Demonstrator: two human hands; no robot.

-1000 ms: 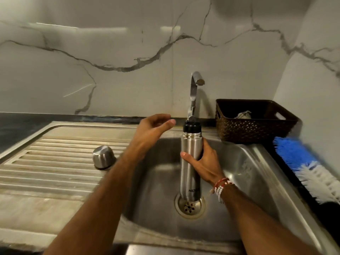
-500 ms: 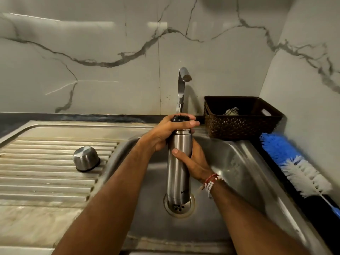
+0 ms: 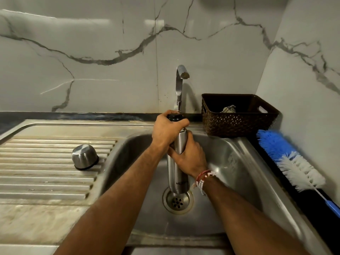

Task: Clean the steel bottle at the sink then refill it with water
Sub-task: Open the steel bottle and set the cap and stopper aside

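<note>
A tall steel bottle (image 3: 177, 178) stands upright in the sink basin (image 3: 233, 162), its base just above the drain (image 3: 178, 201). My right hand (image 3: 191, 157) is wrapped around the bottle's middle. My left hand (image 3: 168, 130) is closed over the bottle's black stopper (image 3: 174, 117) at the top, hiding most of it. The tap (image 3: 181, 83) rises behind the bottle, and no water shows from its spout. The bottle's steel cup-shaped cap (image 3: 84, 157) sits upside down on the draining board (image 3: 46, 181), left of the basin.
A brown woven basket (image 3: 237, 122) with a small item inside stands at the back right. A blue and white bottle brush (image 3: 290, 161) lies on the dark counter along the right wall. Marble wall panels close off the back and right.
My left hand came down from open air beside the bottle and closed over the black stopper. My right hand kept its grip on the bottle's body.
</note>
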